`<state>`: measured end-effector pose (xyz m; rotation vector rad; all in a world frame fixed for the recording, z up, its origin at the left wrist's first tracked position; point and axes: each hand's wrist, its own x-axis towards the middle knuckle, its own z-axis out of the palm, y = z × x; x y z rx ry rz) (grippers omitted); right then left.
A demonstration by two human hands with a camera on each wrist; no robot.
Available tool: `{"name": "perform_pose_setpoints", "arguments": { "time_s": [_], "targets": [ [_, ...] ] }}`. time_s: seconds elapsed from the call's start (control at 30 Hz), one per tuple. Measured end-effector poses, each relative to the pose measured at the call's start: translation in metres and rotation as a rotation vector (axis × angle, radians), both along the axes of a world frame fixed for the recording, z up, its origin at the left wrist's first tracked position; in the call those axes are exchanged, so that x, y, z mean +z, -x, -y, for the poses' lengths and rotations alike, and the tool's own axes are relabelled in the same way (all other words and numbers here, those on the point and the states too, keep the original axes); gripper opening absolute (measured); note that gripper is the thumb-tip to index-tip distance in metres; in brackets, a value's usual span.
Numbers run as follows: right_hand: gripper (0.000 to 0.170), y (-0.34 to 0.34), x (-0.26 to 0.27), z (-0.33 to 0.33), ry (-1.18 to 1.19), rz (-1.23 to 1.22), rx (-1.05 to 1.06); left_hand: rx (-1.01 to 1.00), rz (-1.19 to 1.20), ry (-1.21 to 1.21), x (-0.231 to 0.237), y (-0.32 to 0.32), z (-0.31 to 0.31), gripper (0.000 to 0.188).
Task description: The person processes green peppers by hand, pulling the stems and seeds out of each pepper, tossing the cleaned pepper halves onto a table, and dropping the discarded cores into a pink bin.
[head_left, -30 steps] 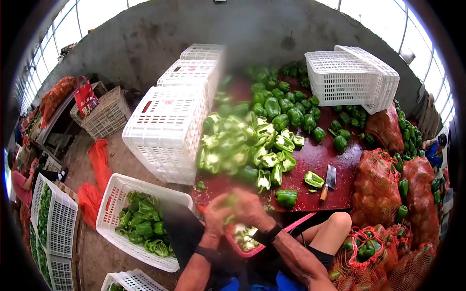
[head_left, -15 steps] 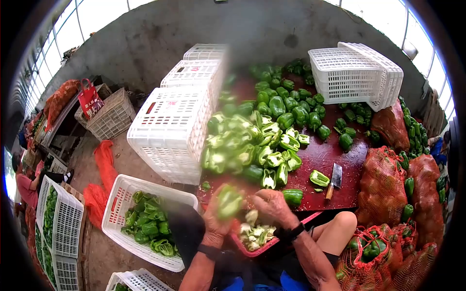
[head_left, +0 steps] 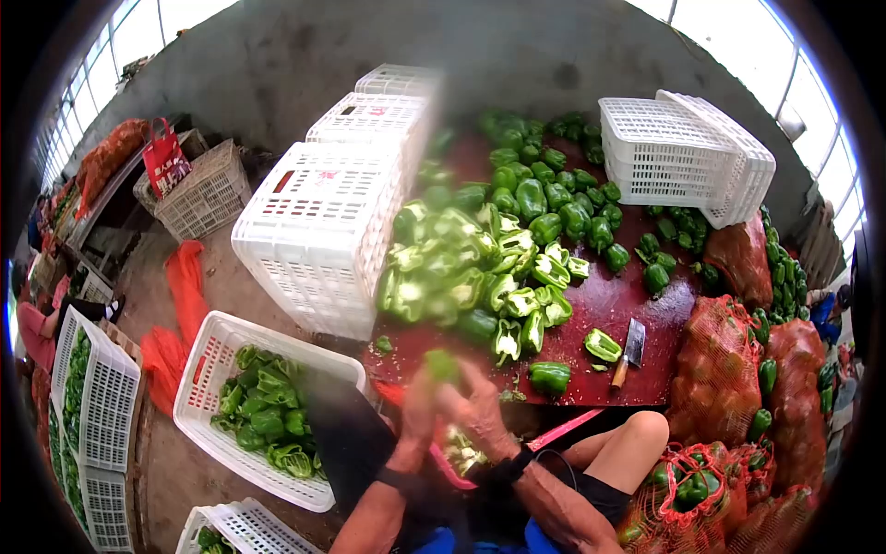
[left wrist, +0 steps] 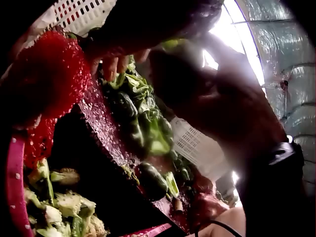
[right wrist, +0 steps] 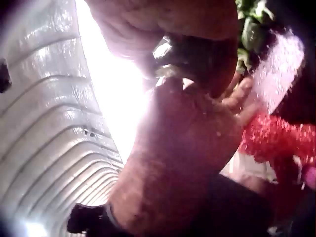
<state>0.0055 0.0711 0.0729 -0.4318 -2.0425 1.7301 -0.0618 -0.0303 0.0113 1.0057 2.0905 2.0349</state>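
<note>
A green bell pepper (head_left: 441,366), blurred in the head view, is held up over the table's front edge. My left hand (head_left: 420,404) grips it from the left. My right hand (head_left: 478,412) meets it from the right; in the right wrist view the right thumb and fingers are on the pepper (right wrist: 210,57), close against the left hand (right wrist: 168,17). Beneath both hands stands a pink-rimmed tub (head_left: 565,427) holding pale pepper cores (left wrist: 66,210). Beyond them, cut pepper halves (head_left: 434,258) are heaped on the red table (head_left: 591,383).
A cleaver (head_left: 629,354) lies on the table beside a pepper half (head_left: 603,346) and a whole pepper (head_left: 549,378). White crates (head_left: 314,222) are stacked at left. A crate of green pieces (head_left: 198,406) stands on the floor. Net sacks of peppers (head_left: 715,360) line the right side.
Half a second ago my hands were apart, with an opened pepper in the left and the right over the tub. Now the right hand has moved left and up to meet the left at the pepper.
</note>
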Motion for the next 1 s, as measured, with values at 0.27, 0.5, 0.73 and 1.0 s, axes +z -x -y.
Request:
{"name": "perform_pose_setpoints", "arguments": {
  "time_s": [0.27, 0.5, 0.73, 1.0],
  "targets": [
    [0.045, 0.021, -0.075, -0.041, -1.068, 0.414, -0.071, 0.143, 0.964, -0.336, -0.026, 0.006, -0.004, 0.023],
    [0.031, 0.090, -0.008, -0.039, -0.675, -0.001, -0.164, -0.098, 0.503, 0.136, -0.058, -0.015, -0.014, 0.019],
    [0.024, 0.130, 0.102, 0.051, -0.292, -0.213, 0.159, -0.065, 0.565, -0.184, -0.030, -0.011, 0.001, 0.018],
    [0.016, 0.053, -0.045, -0.138, -0.905, 0.227, -0.265, 0.100, 0.485, 0.120, 0.003, -0.011, -0.013, 0.018]
  ]
}}
